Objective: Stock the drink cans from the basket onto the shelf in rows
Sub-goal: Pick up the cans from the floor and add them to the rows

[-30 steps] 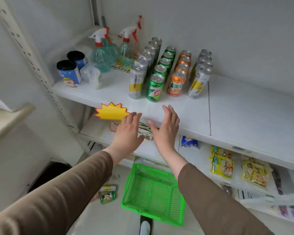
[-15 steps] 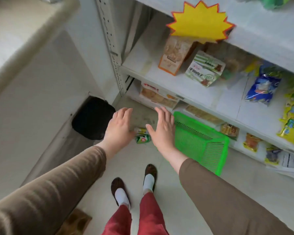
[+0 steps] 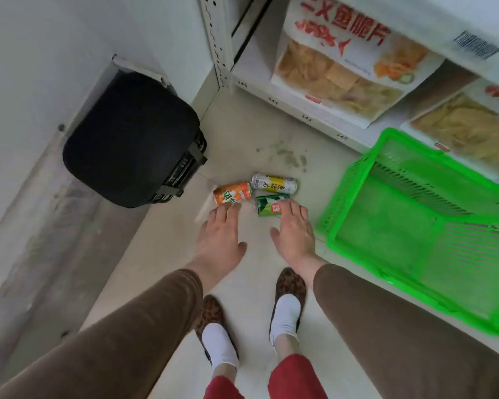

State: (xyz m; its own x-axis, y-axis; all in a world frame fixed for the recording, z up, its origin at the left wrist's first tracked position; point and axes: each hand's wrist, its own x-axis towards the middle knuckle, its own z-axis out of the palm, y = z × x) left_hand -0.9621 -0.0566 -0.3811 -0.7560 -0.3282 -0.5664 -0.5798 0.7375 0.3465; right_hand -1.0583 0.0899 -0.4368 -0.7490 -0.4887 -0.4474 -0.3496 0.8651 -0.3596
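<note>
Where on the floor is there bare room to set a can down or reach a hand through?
Bare floor lies between the black bin and the left hand, and between the shelf base and the three lying cans. The green plastic basket looks empty. Crowded: the orange can, white-yellow can and green can at the right hand.

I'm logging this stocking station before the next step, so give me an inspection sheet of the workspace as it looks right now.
Surface: pale floor, some grey smudges near the shelf.
Job's things: orange can, white-and-yellow can and green can lie on their sides on the floor; green basket stands beside them, nothing seen in it.
Clutter: black bin by the wall.
Grippers: left hand open near the orange can; right hand open, fingers over the green can.
Cables: nothing seen.
Surroundings: shelf with snack bags.
</note>
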